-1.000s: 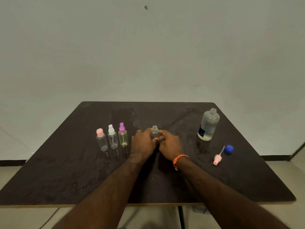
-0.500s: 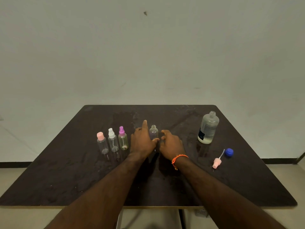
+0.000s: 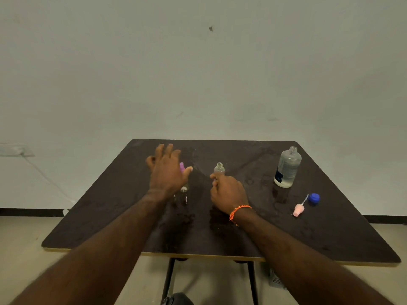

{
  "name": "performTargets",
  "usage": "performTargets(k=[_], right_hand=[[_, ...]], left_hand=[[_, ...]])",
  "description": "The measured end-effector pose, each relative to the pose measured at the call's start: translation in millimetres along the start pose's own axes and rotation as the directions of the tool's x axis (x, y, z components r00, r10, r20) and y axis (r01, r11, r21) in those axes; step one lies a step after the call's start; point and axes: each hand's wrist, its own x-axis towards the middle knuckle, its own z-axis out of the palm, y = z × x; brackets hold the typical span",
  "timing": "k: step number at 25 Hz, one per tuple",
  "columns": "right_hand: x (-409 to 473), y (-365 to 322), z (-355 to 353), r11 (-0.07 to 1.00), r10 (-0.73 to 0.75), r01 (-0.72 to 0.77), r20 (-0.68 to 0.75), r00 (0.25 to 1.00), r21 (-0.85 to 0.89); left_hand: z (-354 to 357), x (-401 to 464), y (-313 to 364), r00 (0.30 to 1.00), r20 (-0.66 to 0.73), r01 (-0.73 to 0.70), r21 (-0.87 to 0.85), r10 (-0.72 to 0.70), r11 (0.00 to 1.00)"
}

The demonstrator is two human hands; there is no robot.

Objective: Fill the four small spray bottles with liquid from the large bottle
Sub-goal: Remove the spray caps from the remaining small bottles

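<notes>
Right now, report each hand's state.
Left hand: open, fingers spread, holding nothing.
Right hand: fingers curled round the uncapped small bottle.

One head-worn camera looks forward and down, near the table (image 3: pixel 330 238).

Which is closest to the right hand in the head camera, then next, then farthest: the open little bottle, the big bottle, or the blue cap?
1. open little bottle, just past the right hand
2. big bottle, far right
3. blue cap, near right
</notes>
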Motion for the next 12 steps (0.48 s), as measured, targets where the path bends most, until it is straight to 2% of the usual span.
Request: performTargets(k=[2, 6, 10, 12], right_hand=[[4, -11, 8, 0.999, -0.012, 0.011, 0.028, 1.000, 0.042], [17, -25, 24, 0.997, -0.028, 0.022, 0.079, 0.996, 0.079], [25, -36, 33, 0.992, -0.020, 0.002, 0.141, 0.990, 0.128], [24, -41, 33, 0.987, -0.016, -0.005, 0.126, 0.992, 0.163]], left_hand=[[-2, 12, -16, 0.994, 0.102, 0.043, 0.050, -0.048, 0.998], [2, 27, -27, 0.961, 0.276, -0.007, 0.079, -0.015, 0.997], [6, 27, -25, 0.957, 0.285, -0.038, -0.033, 0.046, 0.999], [4, 24, -19, 0.955, 0.285, -0.069, -0.075, 0.087, 0.995]])
